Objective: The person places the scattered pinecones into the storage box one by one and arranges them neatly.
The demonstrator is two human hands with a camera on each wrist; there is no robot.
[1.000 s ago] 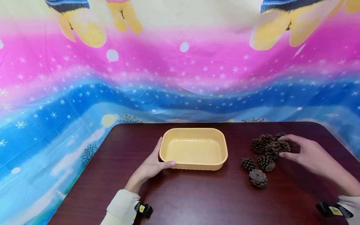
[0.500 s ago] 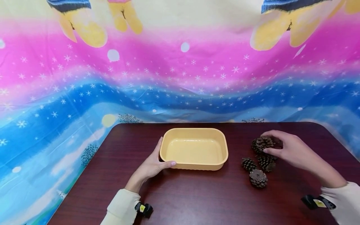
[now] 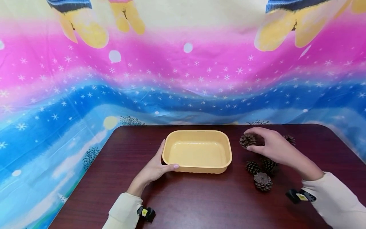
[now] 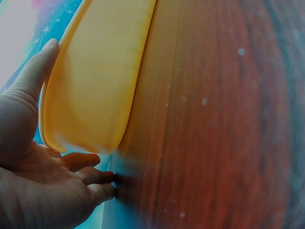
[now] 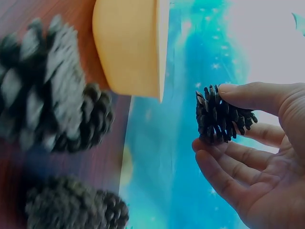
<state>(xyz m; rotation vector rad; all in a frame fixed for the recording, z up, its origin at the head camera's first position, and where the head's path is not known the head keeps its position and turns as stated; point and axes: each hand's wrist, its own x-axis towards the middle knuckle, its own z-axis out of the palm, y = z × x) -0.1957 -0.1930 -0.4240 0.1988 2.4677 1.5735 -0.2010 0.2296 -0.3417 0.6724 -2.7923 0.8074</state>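
In the head view a yellow rectangular plastic tub [image 3: 197,170] stands on the table with nothing in it. My left hand [image 3: 152,168] holds its near left corner, thumb along the front wall and fingers at the left end. The left wrist view shows that thumb against the rim of the tub [image 4: 95,71]. To the right of the tub, my right hand [image 3: 275,148] pinches a brown pine cone [image 3: 246,141] between thumb and fingers. In the right wrist view this pine cone [image 5: 214,117] is raised above the table.
Several other pine cones lie right of the tub: a large grey-brown cone [image 3: 262,182] in front, a smaller cone [image 3: 252,167] beside it, and another cone [image 3: 289,140] farther back. The dark red table [image 3: 194,203] ends at a printed cloth backdrop [image 3: 183,79].
My right hand has moved left from the pine cone cluster towards the tub, carrying a pine cone off the pile. The left hand and the tub have stayed in place.
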